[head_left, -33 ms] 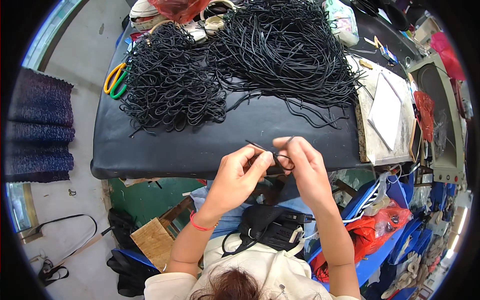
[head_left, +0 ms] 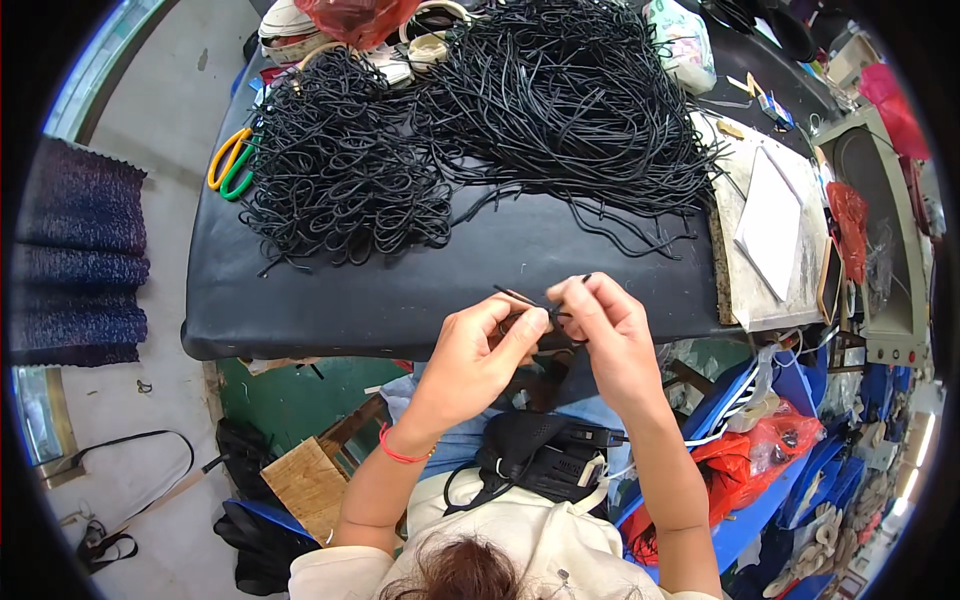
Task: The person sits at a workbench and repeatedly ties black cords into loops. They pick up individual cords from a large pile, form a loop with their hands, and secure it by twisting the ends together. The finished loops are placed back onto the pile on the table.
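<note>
Both my hands meet just over the front edge of the black table (head_left: 380, 300). My left hand (head_left: 478, 355) and my right hand (head_left: 612, 335) pinch one short black cord (head_left: 518, 298) between their fingertips, and its ends stick out up and to the left. A thin red band circles my left wrist. On the table behind lie two heaps of the same black cord: a looped, tangled heap (head_left: 340, 175) at the left and a bigger heap of straighter lengths (head_left: 575, 110) at the right.
Yellow and green handled scissors (head_left: 228, 160) lie at the table's left edge. A white sheet on a grey board (head_left: 770, 225) sits at the right. A red plastic bag (head_left: 350, 15) is at the back. A black pouch (head_left: 540, 455) rests on my lap.
</note>
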Action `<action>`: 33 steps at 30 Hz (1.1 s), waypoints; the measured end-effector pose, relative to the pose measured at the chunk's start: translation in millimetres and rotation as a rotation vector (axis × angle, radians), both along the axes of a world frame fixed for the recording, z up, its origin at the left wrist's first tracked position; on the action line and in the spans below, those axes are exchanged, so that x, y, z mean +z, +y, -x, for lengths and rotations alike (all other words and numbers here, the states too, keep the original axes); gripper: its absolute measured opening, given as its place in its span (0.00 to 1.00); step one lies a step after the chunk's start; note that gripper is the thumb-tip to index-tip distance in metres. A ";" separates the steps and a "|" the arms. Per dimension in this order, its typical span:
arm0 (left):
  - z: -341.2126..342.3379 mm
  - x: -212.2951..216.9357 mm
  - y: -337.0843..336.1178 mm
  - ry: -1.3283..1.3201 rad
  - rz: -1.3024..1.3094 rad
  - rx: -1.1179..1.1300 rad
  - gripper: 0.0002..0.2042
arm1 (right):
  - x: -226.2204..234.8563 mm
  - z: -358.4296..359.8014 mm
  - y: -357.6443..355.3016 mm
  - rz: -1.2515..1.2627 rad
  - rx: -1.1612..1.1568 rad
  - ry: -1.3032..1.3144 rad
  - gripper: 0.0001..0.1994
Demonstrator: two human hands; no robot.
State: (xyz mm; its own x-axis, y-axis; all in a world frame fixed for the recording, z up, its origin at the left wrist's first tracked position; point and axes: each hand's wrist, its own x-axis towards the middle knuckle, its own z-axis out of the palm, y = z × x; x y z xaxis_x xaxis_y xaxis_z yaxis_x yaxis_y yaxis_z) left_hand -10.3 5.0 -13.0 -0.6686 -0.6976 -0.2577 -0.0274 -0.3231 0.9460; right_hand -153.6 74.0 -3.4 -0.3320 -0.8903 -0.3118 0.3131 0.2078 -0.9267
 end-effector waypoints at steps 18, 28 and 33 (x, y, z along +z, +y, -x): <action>-20.2 6.1 -49.9 0.174 0.013 0.113 0.09 | -21.6 33.3 -47.1 0.162 -0.175 1.156 0.05; -31.0 16.2 -68.9 0.118 0.221 0.132 0.10 | -38.6 41.5 -48.7 0.158 -0.104 1.554 0.03; -43.9 29.4 -131.9 -0.688 1.253 0.587 0.09 | -38.3 46.2 -49.7 0.000 -0.042 1.468 0.06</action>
State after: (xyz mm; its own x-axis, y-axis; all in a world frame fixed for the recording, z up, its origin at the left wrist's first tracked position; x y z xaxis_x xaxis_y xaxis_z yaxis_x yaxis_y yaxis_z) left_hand 33.6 -126.8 16.4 -0.2343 -0.8080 0.5406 -0.7142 0.5204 0.4682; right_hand -199.8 24.3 -41.7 -0.3690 -0.8723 0.3207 -0.8837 0.2224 -0.4118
